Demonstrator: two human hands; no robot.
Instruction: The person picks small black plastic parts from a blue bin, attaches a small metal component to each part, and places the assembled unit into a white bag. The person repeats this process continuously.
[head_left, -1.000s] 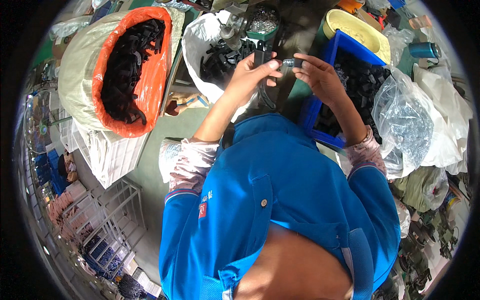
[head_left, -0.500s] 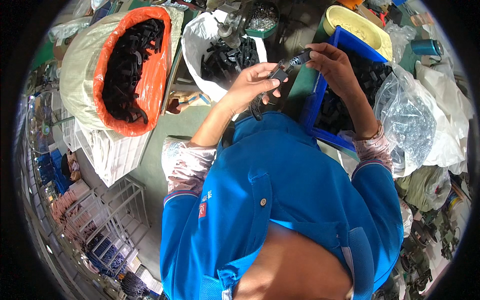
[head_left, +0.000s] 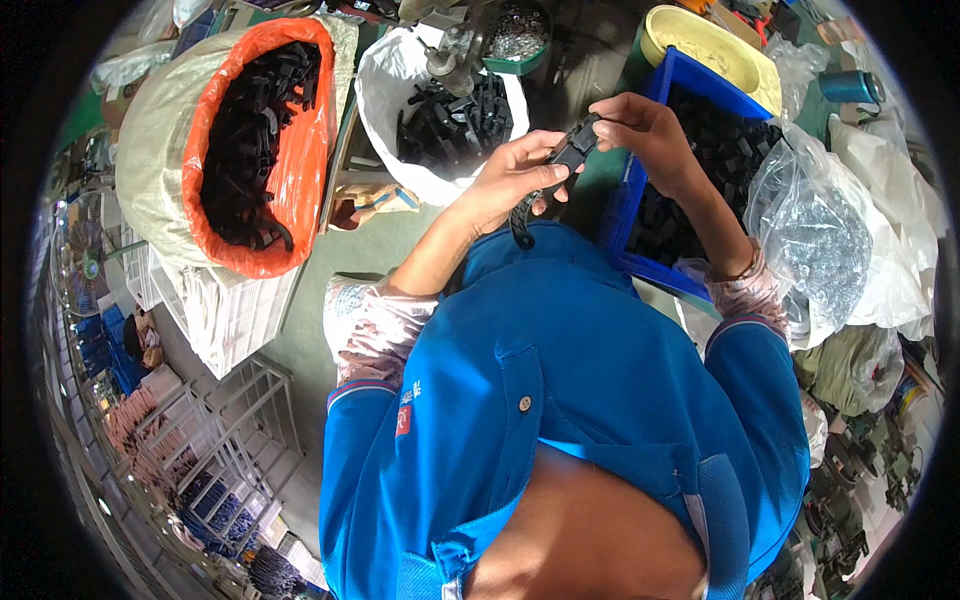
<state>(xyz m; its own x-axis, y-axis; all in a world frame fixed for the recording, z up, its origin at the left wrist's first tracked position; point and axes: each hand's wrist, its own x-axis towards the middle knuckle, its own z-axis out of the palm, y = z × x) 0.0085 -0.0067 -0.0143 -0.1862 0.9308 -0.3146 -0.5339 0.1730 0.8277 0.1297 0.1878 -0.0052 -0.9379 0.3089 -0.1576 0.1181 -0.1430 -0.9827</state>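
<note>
Above my lap, my left hand (head_left: 512,178) is closed round a long black plastic part (head_left: 574,157) with a curved, hook-like lower end that sticks out below my fingers. My right hand (head_left: 648,138) pinches the upper end of the same part, where a small black piece sits against it. Fingers partly hide the joint between the two, so I cannot tell how they fit. Just right of the hands stands a blue crate (head_left: 622,205) of small black pieces. Beyond my left hand, a white bag (head_left: 377,105) holds more black parts.
A woven sack with an orange liner (head_left: 312,205), full of curved black parts, stands at the left. Behind are a green tray (head_left: 520,66) of small metal pieces and a yellow tub (head_left: 700,38). Clear plastic bags (head_left: 815,235) lie at the right, near a blue-green cylinder (head_left: 846,88).
The small black piece with a silvery coil in my right hand was apart from the left hand's part; now it lies against its upper end. My right hand has moved slightly left and down.
</note>
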